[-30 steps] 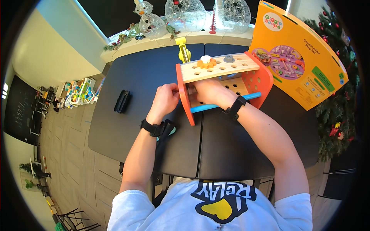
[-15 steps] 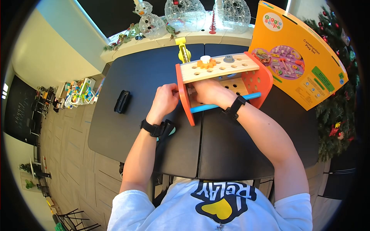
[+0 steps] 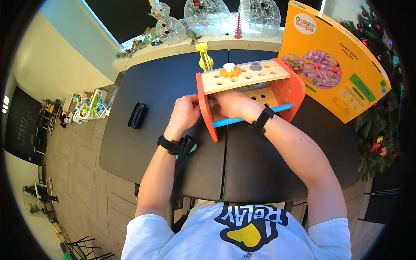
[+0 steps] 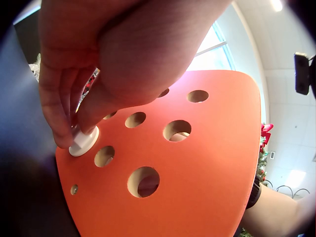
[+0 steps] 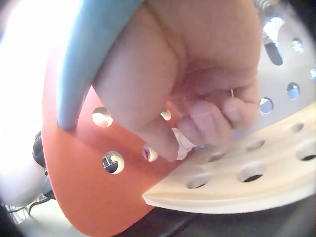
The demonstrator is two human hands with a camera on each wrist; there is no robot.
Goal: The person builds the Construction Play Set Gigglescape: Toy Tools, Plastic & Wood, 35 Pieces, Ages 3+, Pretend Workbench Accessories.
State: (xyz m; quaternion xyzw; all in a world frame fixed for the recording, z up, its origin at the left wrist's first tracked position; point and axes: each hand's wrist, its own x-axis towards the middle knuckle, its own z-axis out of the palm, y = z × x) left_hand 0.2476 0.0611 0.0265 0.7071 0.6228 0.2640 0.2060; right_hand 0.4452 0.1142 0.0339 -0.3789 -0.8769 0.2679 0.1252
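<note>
A toy workbench with red-orange side panels (image 3: 206, 106) and a light wooden top (image 3: 247, 80) stands on the black table. Outside its left panel, my left hand (image 3: 186, 113) pinches the white bolt head (image 4: 85, 143), which sits against the panel low near one edge. My right hand (image 3: 236, 104) reaches inside, under the top and above the blue bar (image 3: 249, 120). Its thumb and curled fingers pinch a small white nut (image 5: 183, 145) at the panel's inner face; fingers partly hide it. On top sit an orange gear (image 3: 229, 73) with a white bolt head and a grey bolt (image 3: 255, 66).
A yellow toy tool (image 3: 205, 58) hangs at the bench's back left corner. The big orange play set box (image 3: 333, 60) stands behind on the right. A black case (image 3: 137, 115) lies on the table's left, and a teal item (image 3: 193, 148) shows beneath the left wrist.
The right hand's fingers have turned slightly inside the bench. My left hand keeps its place at the outer panel, and the head view has shifted a little.
</note>
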